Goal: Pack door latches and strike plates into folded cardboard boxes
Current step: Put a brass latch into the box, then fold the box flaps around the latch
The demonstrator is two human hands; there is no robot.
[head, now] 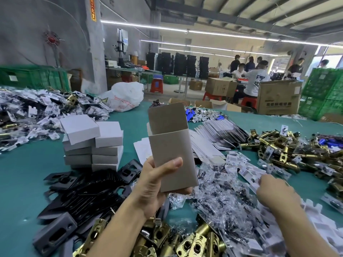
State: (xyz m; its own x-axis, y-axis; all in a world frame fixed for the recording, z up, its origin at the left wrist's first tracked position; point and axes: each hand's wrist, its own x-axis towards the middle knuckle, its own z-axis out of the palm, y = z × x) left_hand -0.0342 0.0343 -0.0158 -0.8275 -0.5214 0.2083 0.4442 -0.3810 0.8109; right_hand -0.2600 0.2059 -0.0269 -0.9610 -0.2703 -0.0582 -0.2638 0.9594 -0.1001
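Note:
My left hand [157, 182] grips a grey cardboard box [170, 147] upright above the table, top flap open, thumb across its front. My right hand [274, 188] reaches down to the right and pinches a white card insert [248, 173] among several more. Brass door latches [202, 242] lie heaped at the front edge, and a second heap of latches [289, 151] sits at the right. Black strike plates [89, 188] are piled left of my left arm. Clear bags of screws [222, 191] lie between my hands.
Closed grey boxes [92, 143] are stacked at centre left on the green table [24, 182]. Flat unfolded boxes [219, 134] fan out behind the held box. A pile of bagged parts [37, 112] fills the far left. Several people work at tables at the back right.

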